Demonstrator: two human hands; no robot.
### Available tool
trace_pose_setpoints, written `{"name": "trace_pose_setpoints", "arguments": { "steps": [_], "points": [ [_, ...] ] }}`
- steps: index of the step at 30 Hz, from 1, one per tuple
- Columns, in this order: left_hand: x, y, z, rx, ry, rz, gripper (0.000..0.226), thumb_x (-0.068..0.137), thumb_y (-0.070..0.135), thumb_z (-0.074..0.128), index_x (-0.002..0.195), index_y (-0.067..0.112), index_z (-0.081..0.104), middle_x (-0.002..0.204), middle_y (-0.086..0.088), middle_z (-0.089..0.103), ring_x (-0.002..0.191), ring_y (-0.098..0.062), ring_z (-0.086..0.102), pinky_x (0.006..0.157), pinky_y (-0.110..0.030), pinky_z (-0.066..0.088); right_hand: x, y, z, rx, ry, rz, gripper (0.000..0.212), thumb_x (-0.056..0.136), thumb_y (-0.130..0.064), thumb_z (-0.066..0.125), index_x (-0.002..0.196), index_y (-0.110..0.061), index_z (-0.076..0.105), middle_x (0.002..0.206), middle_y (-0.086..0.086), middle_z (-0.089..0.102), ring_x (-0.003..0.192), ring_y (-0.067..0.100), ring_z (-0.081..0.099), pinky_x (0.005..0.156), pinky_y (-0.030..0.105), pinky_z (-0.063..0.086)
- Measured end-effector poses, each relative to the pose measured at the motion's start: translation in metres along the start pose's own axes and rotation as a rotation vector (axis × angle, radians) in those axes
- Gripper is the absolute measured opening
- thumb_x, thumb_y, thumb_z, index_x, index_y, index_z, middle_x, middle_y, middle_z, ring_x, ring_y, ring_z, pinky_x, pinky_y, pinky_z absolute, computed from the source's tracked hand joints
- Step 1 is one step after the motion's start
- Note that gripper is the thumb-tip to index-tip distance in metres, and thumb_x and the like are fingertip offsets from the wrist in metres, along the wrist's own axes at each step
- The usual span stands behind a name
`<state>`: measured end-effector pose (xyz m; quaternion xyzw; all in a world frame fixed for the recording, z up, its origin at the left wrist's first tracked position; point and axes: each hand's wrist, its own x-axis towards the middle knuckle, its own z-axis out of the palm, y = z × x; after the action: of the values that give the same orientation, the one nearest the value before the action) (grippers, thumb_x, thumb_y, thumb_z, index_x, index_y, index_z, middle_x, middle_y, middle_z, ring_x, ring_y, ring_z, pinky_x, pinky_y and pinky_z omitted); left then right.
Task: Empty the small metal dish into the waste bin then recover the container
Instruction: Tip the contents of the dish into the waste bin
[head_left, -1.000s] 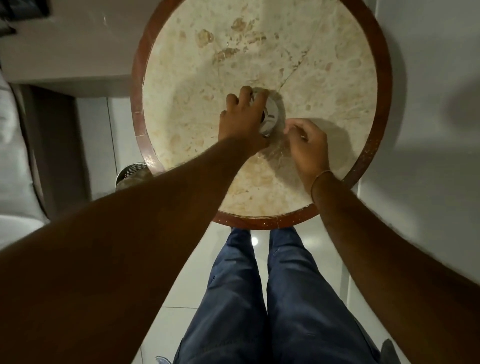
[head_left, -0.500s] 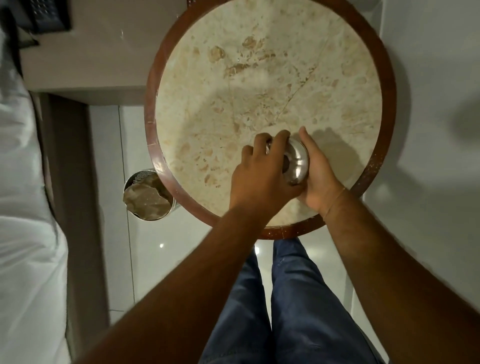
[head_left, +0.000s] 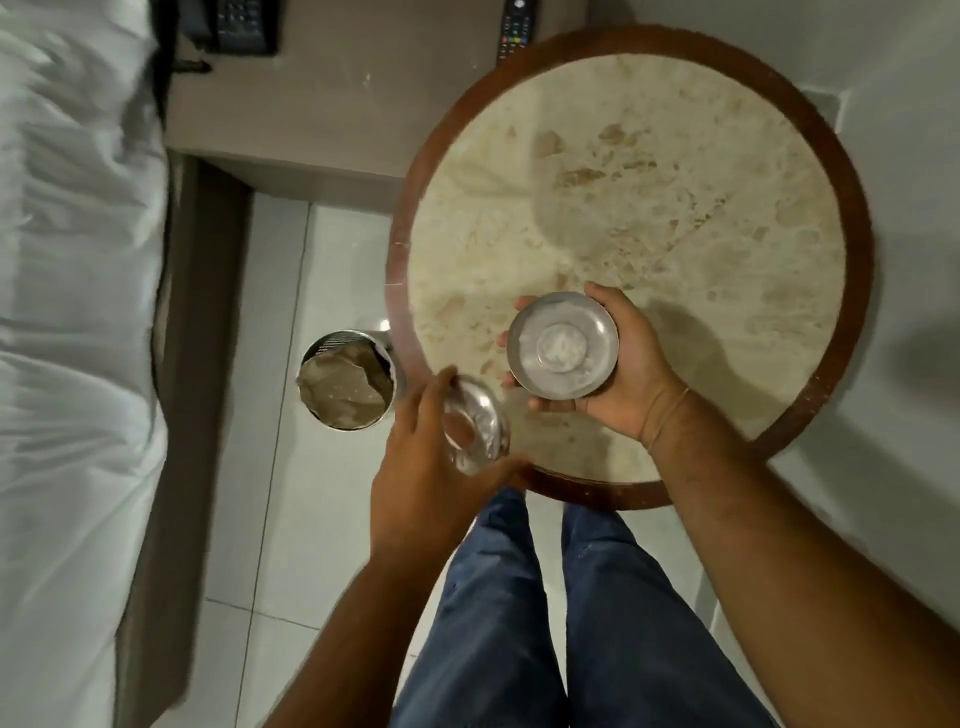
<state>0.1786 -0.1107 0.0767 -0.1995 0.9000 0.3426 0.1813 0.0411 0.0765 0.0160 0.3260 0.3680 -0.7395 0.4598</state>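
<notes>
At 9 o'clock, filling the left edge, white bed (head_left: 67, 312). Round marble table (head_left: 675, 171) with a dark wood rim takes the 1 o'clock quarter; grey side unit (head_left: 337, 109) at 11 carries a phone (head_left: 234, 26) and a remote (head_left: 514, 28). Tiled floor (head_left: 270, 519) below, jeans at 6.

Waste bin (head_left: 348, 387): small metal cylinder with a brown liner, on the floor just beside the table rim, at about 9 o'clock from the hands.

Right hand (head_left: 623, 374): fingers curled up around the small metal dish (head_left: 562, 345), cupping it from underneath, mouth up, over the table's near edge. Whitish residue sits in the centre well. Not tipped yet, not over the bin yet.

Left hand (head_left: 431, 467): fingers closed around a shiny metal lid (head_left: 475, 423), held tilted off the table edge between dish and bin. Motion-blurred, so the exact finger contact is unclear.

Handling call: thin stainless, so light and rigid, won't deform, but polished and slick. The underside cup grip is fine for carrying; for the tip I'd want thumb over the rim and fingers on the base so it can't slide out when inverted. Contents look loose and powdery or flaky, may cling, so a tap on the bin rim is probably needed. Bin mouth is narrow: get the dish close and low before turning it
</notes>
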Motion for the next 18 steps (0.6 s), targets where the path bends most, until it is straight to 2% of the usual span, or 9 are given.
{"name": "trace_pose_setpoints", "arguments": {
  "steps": [3,7,11,13,14,15,16,17,18],
  "points": [
    [-0.039,-0.044,-0.004,-0.020,-0.039,-0.112,0.113,0.067,0.077,0.081,0.159,0.046,0.024,0.161,0.013,0.040,0.134,-0.008,0.052,0.093,-0.023,0.046,0.015,0.010,0.047,-0.103,-0.065,0.043,0.067,0.107,-0.056,0.034,0.142,-0.012,0.069,0.125,0.021,0.075,0.100,0.042,0.075,0.067,0.037,0.064],
    [-0.079,-0.088,-0.013,-0.076,0.027,-0.237,0.109,0.068,0.079,0.079,0.157,0.051,0.024,0.159,0.022,0.037,0.134,-0.003,0.049,0.098,-0.021,0.046,0.048,0.044,0.116,-0.255,-0.094,0.076,0.064,0.106,-0.062,0.035,0.124,-0.014,0.074,0.108,0.020,0.082,0.095,0.035,0.077,0.074,0.039,0.060],
    [-0.098,-0.108,-0.016,-0.221,0.176,-0.357,0.077,0.080,0.075,0.074,0.145,0.059,0.037,0.144,0.035,0.044,0.126,0.008,0.053,0.105,-0.023,0.051,0.088,0.093,0.176,-0.453,-0.017,0.050,0.059,0.105,-0.063,0.039,0.118,-0.019,0.076,0.111,0.013,0.078,0.098,0.035,0.076,0.055,0.031,0.062],
    [-0.102,-0.122,-0.012,-0.266,0.171,-0.345,0.089,0.078,0.077,0.074,0.153,0.051,0.034,0.150,0.029,0.042,0.131,0.004,0.051,0.106,-0.025,0.052,0.101,0.121,0.201,-0.513,0.080,-0.017,0.064,0.098,-0.071,0.052,0.132,-0.020,0.069,0.125,0.013,0.076,0.110,0.036,0.074,0.057,0.036,0.065],
    [-0.102,-0.129,-0.009,-0.289,0.147,-0.338,0.098,0.075,0.075,0.077,0.157,0.049,0.031,0.153,0.027,0.039,0.135,0.002,0.048,0.108,-0.026,0.051,0.100,0.130,0.214,-0.513,0.129,-0.044,0.062,0.095,-0.070,0.060,0.132,-0.021,0.065,0.127,0.012,0.073,0.113,0.033,0.072,0.064,0.038,0.068],
    [-0.105,-0.138,-0.007,-0.332,0.128,-0.352,0.104,0.071,0.073,0.080,0.158,0.049,0.027,0.155,0.026,0.036,0.137,0.001,0.046,0.109,-0.028,0.050,0.101,0.145,0.228,-0.552,0.155,-0.094,0.046,0.100,-0.062,0.063,0.123,-0.023,0.062,0.119,0.006,0.071,0.111,0.023,0.070,0.078,0.034,0.068],
    [-0.107,-0.147,-0.007,-0.378,0.115,-0.373,0.108,0.070,0.071,0.082,0.159,0.050,0.026,0.155,0.026,0.035,0.137,0.000,0.045,0.109,-0.028,0.050,0.099,0.155,0.241,-0.646,0.159,-0.157,0.024,0.109,-0.049,0.059,0.109,-0.025,0.056,0.104,-0.005,0.064,0.102,0.011,0.064,0.088,0.020,0.062],
    [-0.106,-0.150,-0.006,-0.409,0.121,-0.368,0.108,0.069,0.070,0.082,0.159,0.050,0.025,0.154,0.027,0.035,0.137,0.000,0.045,0.109,-0.029,0.050,0.097,0.160,0.251,-0.789,0.150,-0.260,0.015,0.115,-0.037,0.052,0.103,-0.029,0.050,0.094,-0.015,0.051,0.093,0.002,0.060,0.083,0.006,0.055],
    [-0.107,-0.156,-0.004,-0.432,0.148,-0.367,0.108,0.069,0.070,0.082,0.159,0.050,0.024,0.153,0.027,0.035,0.136,0.001,0.044,0.109,-0.028,0.050,0.095,0.169,0.266,-0.947,0.125,-0.370,0.015,0.117,-0.033,0.047,0.103,-0.029,0.050,0.091,-0.018,0.046,0.088,-0.006,0.058,0.078,0.003,0.050]
  ]
}}
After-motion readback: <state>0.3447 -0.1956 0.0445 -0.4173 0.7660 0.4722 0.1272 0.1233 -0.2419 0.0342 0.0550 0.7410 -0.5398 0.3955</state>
